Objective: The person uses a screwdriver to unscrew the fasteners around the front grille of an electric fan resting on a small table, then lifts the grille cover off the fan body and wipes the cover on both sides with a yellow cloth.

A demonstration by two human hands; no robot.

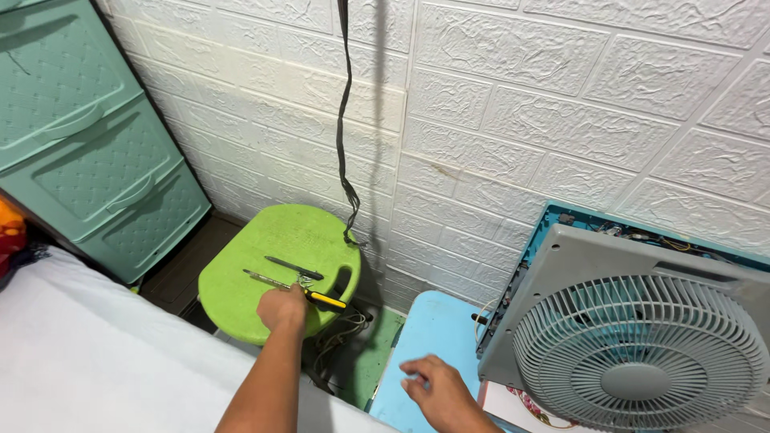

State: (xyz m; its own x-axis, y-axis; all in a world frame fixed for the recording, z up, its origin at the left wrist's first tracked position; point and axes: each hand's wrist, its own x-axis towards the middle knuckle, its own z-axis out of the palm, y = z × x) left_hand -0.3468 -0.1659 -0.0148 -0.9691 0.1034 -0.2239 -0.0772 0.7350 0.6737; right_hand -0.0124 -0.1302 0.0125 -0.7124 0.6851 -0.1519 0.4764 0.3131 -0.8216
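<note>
Against a white brick-patterned wall, a green stool (265,240) bears a yellow-handled screwdriver (301,290), gripped by the closed left hand (282,307). Right of the stool, the right hand (437,389) rests open, empty. A firm handle grip is advised.

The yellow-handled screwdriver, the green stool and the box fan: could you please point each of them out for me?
yellow-handled screwdriver (327,300), head view, on its yellow handle.
green stool (241,297), head view, on bare seat surface.
box fan (642,345), head view, on its front grille.

bare front half of green stool top (241,297) free for a hand, screwdriver (298,289) and dark pen-like tool (293,267) lying across its middle, black strap (344,120) hanging to its rear edge, boxy fan (634,337) blocking the right, open blue surface (437,329) between stool and fan
</note>
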